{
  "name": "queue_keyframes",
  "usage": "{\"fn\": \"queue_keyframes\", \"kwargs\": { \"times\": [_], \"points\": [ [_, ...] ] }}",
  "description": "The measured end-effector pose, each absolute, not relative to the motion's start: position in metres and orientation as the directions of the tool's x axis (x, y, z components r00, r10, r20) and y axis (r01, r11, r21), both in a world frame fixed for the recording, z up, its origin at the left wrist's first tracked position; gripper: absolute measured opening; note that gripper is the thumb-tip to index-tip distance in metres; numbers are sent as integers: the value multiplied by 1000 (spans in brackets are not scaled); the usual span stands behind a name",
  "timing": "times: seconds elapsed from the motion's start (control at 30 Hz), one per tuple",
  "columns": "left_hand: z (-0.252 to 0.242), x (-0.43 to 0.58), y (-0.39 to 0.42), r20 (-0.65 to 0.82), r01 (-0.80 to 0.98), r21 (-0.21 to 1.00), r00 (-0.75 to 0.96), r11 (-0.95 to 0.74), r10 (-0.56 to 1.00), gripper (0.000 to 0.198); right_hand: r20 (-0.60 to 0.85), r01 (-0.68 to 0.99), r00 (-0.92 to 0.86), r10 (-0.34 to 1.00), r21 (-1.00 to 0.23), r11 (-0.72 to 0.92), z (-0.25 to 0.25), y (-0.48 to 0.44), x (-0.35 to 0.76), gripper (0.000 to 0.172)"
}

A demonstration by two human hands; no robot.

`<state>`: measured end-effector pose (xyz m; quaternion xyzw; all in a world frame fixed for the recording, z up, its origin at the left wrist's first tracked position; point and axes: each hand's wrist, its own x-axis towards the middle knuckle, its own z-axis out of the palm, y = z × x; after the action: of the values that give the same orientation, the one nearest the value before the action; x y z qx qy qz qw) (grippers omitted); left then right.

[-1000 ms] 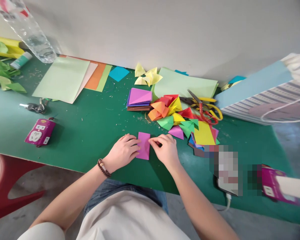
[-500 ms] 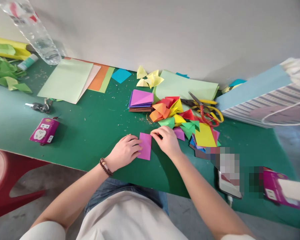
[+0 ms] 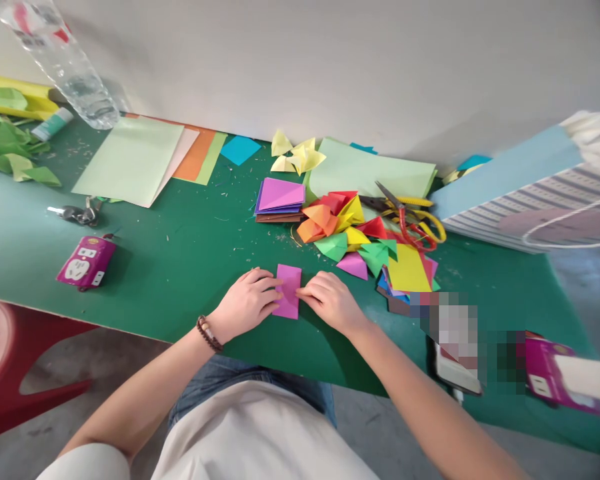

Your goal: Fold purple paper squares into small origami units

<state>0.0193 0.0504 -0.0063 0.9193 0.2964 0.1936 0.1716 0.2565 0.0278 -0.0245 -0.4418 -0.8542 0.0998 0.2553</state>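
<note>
A rectangular magenta paper sheet [image 3: 287, 291] lies on the green cutting mat [image 3: 180, 267] directly in front of me. My left hand [image 3: 247, 301] rests at its left side, with the fingertips over the left edge. My right hand [image 3: 333, 304] presses on its right edge from the other side. The paper's top right corner looks slightly raised or creased. A heap of folded coloured paper pieces [image 3: 347, 233] lies just beyond my right hand, not touching it.
Red-and-yellow-handled scissors [image 3: 405, 219] lie right of the heap. Other items are a stack of paper squares [image 3: 280, 198], pale green sheets [image 3: 127, 160], a plastic bottle [image 3: 75, 83], keys [image 3: 75, 214], a magenta-packaged socket [image 3: 86, 262] and a striped paper bag [image 3: 530, 193]. The mat's front edge runs below my arms.
My right hand has moved down from the paper's upper right to its right edge, closer to my left hand. The paper's top right now looks slightly bent.
</note>
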Motion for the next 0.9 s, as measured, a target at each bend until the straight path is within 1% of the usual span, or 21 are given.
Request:
{"fn": "queue_keyframes", "kwargs": {
  "times": [0.23,0.5,0.63,0.7,0.8,0.83,0.9],
  "points": [
    [-8,19,51,253,479,436,747,-762,614,20,346,631,-559,754,-413,657,-20,21,257,16],
    [-8,19,51,258,473,452,742,-756,619,17,337,608,-602,724,-394,689,-14,6,252,18],
    [-8,19,51,257,472,453,743,-756,618,15,331,586,-602,727,-434,684,-14,-6,249,15],
    [-9,18,51,256,472,453,744,-756,617,15,309,598,-551,775,-501,625,-13,-10,249,13],
    [-9,18,50,257,476,451,741,-755,620,16,244,665,-368,897,-605,438,-11,-13,247,8],
    [-10,18,50,256,478,450,740,-754,622,17,219,690,-309,926,-618,377,-11,-13,246,8],
    [-10,18,50,251,480,454,740,-751,625,17,176,741,-238,955,-603,296,-11,-15,243,10]
  ]
}}
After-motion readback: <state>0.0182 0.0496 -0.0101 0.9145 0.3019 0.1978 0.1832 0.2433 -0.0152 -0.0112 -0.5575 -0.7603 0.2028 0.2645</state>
